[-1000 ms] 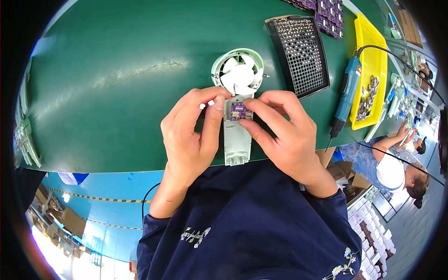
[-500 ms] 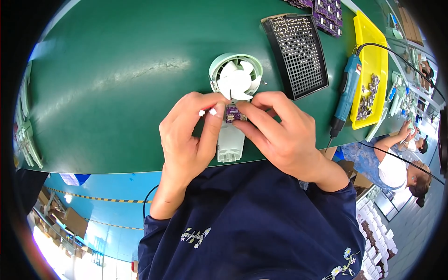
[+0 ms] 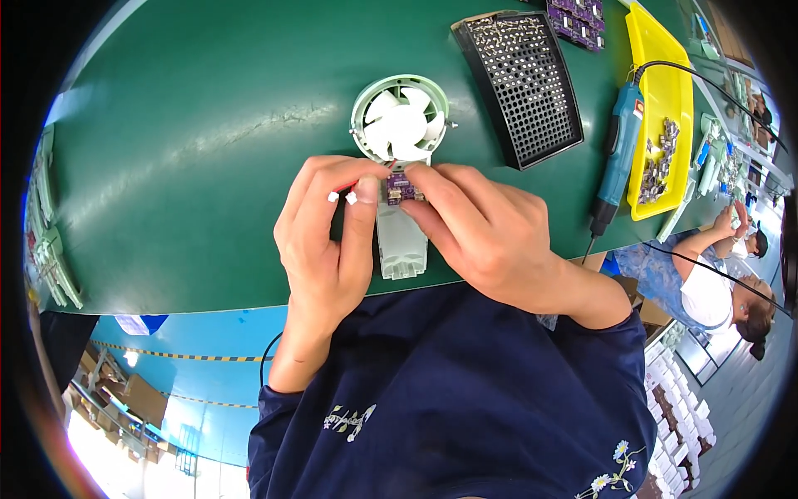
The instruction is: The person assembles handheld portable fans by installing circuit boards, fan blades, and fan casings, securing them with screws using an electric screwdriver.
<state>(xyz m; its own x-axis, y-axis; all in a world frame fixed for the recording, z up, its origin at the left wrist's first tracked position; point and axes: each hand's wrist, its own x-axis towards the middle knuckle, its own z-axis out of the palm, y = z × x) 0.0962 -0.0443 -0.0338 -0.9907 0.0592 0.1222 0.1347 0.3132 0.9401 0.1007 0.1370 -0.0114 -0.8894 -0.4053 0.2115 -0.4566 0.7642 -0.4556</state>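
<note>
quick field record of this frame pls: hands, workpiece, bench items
left hand: fingertips on the small purple circuit board, thumb alongside the handle
right hand: pinching the same board from the other side
workpiece: pale green handheld fan, round guard away from the person, handle toward them, lying on green bench
right of fan: black perforated tray
further right: blue electric screwdriver, yellow bin holding small parts
far edge: more purple boards

Open green worktop extends from 9 to 11 o'clock of the hands. At 12 o'clock the fan blocks passage. At 1 to 2 o'clock stand the black perforated tray and blue electric screwdriver.
</note>
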